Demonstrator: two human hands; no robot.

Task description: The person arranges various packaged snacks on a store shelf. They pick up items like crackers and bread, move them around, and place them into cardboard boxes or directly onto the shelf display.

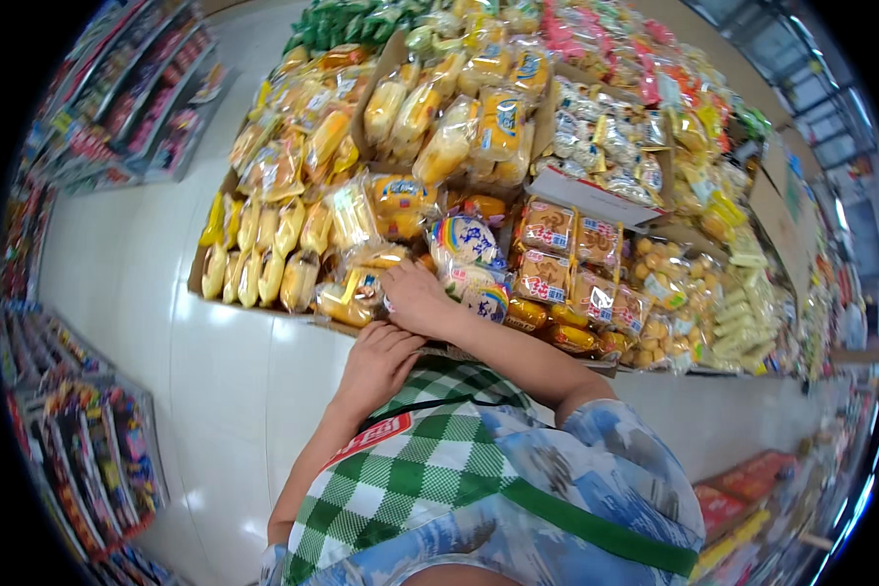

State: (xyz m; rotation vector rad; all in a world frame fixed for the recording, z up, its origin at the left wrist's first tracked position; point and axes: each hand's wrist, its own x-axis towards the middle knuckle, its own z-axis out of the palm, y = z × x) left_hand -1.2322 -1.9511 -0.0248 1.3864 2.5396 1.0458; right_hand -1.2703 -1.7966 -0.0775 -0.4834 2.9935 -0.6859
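My right hand [418,299] reaches over the near edge of the display, its fingers bent against a clear-wrapped bread roll [347,301]. Just below it, my left hand [379,359] is curled at the front edge of the cardboard box [324,324]; its fingertips are partly hidden, and what they hold cannot be made out. Round packages with rainbow prints [467,242] lie right beside my right hand. Behind the roll stand a pack of pale bread slices [354,215] and an orange-brown wrapped cake [400,200].
Square brown cake packs [545,276] sit in rows to the right, near bags of small round cakes [662,269]. A white-edged carton [596,195] holds small wrapped sweets. Snack shelves [132,88] stand at far left, another rack [88,449] at lower left, across pale floor tiles [220,391].
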